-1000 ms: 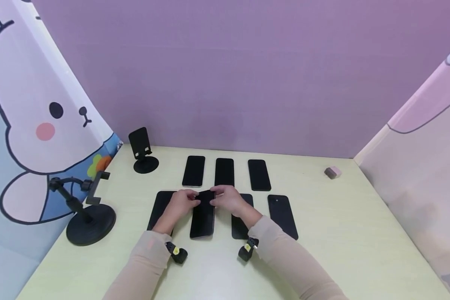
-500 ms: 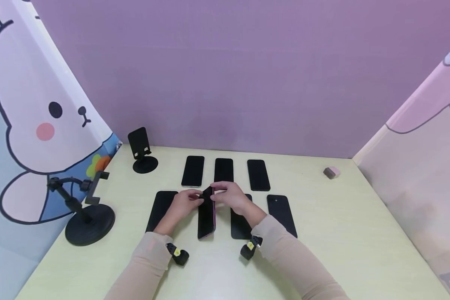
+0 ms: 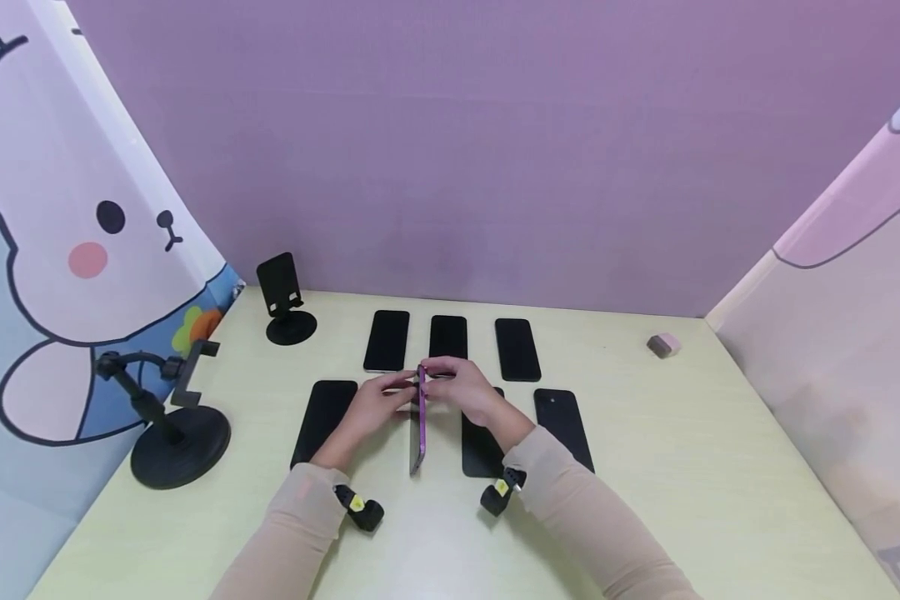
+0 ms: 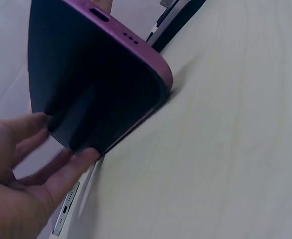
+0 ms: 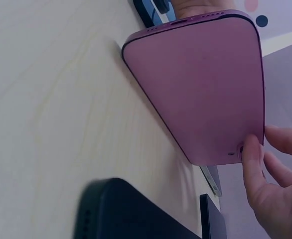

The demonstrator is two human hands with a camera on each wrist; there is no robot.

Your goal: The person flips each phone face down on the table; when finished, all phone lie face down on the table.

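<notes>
A smartphone (image 3: 422, 421) with a purple-pink frame stands on its long edge over the table between both hands. My left hand (image 3: 375, 407) holds its far end from the left, with thumb and fingertips at the dark screen (image 4: 101, 74). From the other side my right hand (image 3: 467, 392) pinches the far corner, the thumb over the camera area of the pink back (image 5: 201, 84). Beside the left hand lies a dark phone (image 3: 321, 421). Another phone (image 3: 482, 450) lies partly hidden beneath the right hand and forearm.
Three phones lie in a back row: left (image 3: 387, 340), middle (image 3: 448, 333) and right (image 3: 517, 350). A dark phone (image 3: 565, 427) with its camera up is at front right. Two black stands, small (image 3: 291, 327) and jointed (image 3: 180, 448), occupy the left. A small block (image 3: 663, 345) sits right.
The phone has been turned from screen-up to standing on its long edge, so its purple side frame now faces up. Both hands stay at its far end.
</notes>
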